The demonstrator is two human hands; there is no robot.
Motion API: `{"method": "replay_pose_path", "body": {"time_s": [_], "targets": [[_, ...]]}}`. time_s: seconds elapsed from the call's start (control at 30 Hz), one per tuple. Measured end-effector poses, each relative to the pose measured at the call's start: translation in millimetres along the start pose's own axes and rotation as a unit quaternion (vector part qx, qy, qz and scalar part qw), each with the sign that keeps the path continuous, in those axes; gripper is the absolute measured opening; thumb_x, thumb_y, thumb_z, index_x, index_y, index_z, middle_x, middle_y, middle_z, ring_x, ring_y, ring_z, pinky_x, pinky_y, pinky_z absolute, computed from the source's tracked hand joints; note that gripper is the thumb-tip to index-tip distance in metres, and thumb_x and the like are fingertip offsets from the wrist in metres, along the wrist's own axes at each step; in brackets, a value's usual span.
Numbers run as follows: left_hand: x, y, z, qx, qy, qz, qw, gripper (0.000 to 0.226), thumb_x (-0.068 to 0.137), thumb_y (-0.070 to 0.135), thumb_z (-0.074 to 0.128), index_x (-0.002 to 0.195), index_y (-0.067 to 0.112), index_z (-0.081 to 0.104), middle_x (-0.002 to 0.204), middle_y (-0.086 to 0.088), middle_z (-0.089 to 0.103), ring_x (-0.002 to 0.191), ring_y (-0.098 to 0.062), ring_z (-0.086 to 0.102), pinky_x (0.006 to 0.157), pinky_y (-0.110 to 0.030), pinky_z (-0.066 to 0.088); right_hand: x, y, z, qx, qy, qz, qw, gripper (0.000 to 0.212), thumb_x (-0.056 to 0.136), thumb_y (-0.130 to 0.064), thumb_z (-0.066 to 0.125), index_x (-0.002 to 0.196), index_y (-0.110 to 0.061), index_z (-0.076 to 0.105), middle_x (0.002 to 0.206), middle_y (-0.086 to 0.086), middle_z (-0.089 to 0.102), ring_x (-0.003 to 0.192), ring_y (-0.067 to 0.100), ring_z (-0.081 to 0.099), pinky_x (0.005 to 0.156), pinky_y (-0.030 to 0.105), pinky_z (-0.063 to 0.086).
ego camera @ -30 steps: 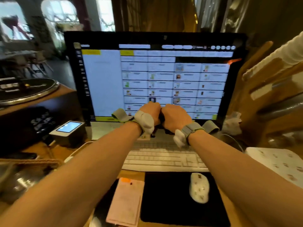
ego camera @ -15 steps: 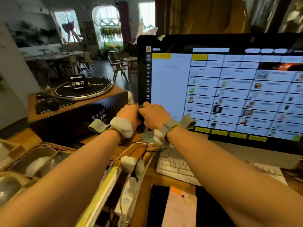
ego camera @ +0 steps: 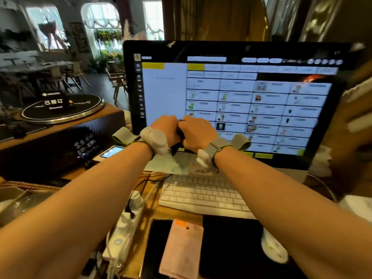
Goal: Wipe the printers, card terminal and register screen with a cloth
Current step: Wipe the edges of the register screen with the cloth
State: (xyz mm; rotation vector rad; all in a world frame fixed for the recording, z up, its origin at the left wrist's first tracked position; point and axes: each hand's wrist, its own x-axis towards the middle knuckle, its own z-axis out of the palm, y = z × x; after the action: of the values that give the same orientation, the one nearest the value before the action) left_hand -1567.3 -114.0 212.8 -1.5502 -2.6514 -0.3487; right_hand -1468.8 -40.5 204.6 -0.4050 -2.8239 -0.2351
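Note:
The register screen [ego camera: 251,93] stands lit with a menu grid, straight ahead. My left hand [ego camera: 167,127] and my right hand [ego camera: 198,131] are pressed together in front of its lower left part. Both have curled fingers gripping a dark cloth [ego camera: 177,147], and only a small dark piece of it shows between and below them. The card terminal [ego camera: 111,152], a small device with a lit display, sits left of the screen's foot, below my left wrist. No printer is plainly visible.
A white keyboard [ego camera: 201,195] lies under the screen, with a white mouse [ego camera: 273,249] on a black pad [ego camera: 231,248] and a pink notepad [ego camera: 181,250] nearer me. A white power strip [ego camera: 124,226] with cables lies to the left. A round black tray [ego camera: 62,110] sits on a dark cabinet.
My joined hands went from the screen's bottom middle to its left edge, then back a little right onto its lower left part. The view swung left and back.

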Motion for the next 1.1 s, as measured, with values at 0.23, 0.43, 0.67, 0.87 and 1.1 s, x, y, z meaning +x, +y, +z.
{"method": "replay_pose_path", "body": {"time_s": [0.23, 0.43, 0.67, 0.87, 1.1], "targets": [[2.3, 100.3, 40.3, -0.022, -0.001, 0.066, 0.998, 0.03, 0.09, 0.02, 0.052, 0.061, 0.013, 0.048, 0.056, -0.003, 0.043, 0.051, -0.021, 0.041, 0.057, -0.037, 0.046, -80.0, 74.9, 9.3, 0.008, -0.007, 0.095, 0.995, 0.023, 0.09, -0.009, 0.05, 0.113, -0.013, 0.05, 0.115, 0.017, 0.046, 0.06, 0.027, 0.033, 0.063, 0.035, 0.031], [-18.4, 123.5, 84.7, -0.007, -0.101, 0.07, 0.992, 0.034, 0.093, 0.018, 0.054, 0.06, 0.016, 0.044, 0.06, -0.006, 0.045, 0.052, -0.019, 0.04, 0.066, -0.038, 0.05, -116.1, 80.4, 39.3, 0.014, -0.105, 0.104, 0.989, 0.01, 0.091, -0.008, 0.049, 0.082, -0.013, 0.045, 0.103, 0.015, 0.048, 0.07, 0.028, 0.04, 0.068, 0.036, 0.036], [-20.8, 139.1, 98.1, -0.022, -0.093, 0.058, 0.994, 0.03, 0.089, 0.014, 0.056, 0.06, 0.013, 0.05, 0.06, -0.004, 0.05, 0.058, -0.022, 0.049, 0.059, -0.034, 0.045, -129.5, 86.6, 46.5, 0.012, -0.098, 0.108, 0.989, 0.012, 0.088, -0.006, 0.052, 0.1, -0.009, 0.053, 0.11, 0.015, 0.053, 0.078, 0.031, 0.051, 0.064, 0.035, 0.038], [-11.3, 164.5, 111.3, -0.064, -0.072, 0.058, 0.994, 0.024, 0.089, 0.017, 0.055, 0.065, 0.014, 0.055, 0.061, -0.004, 0.052, 0.058, -0.024, 0.05, 0.067, -0.035, 0.05, -154.0, 114.4, 48.7, 0.029, -0.049, 0.148, 0.987, 0.019, 0.09, -0.007, 0.05, 0.108, -0.009, 0.052, 0.111, 0.014, 0.049, 0.074, 0.033, 0.049, 0.061, 0.036, 0.035], [-10.8, 215.6, 117.5, -0.108, -0.036, 0.091, 0.989, 0.018, 0.093, 0.02, 0.053, 0.087, 0.009, 0.066, 0.076, -0.011, 0.065, 0.069, -0.03, 0.057, 0.067, -0.041, 0.054, -190.0, 150.6, 42.5, 0.002, 0.0, 0.207, 0.978, 0.017, 0.091, -0.008, 0.049, 0.108, -0.009, 0.052, 0.113, 0.015, 0.049, 0.07, 0.035, 0.049, 0.058, 0.038, 0.033]]}}
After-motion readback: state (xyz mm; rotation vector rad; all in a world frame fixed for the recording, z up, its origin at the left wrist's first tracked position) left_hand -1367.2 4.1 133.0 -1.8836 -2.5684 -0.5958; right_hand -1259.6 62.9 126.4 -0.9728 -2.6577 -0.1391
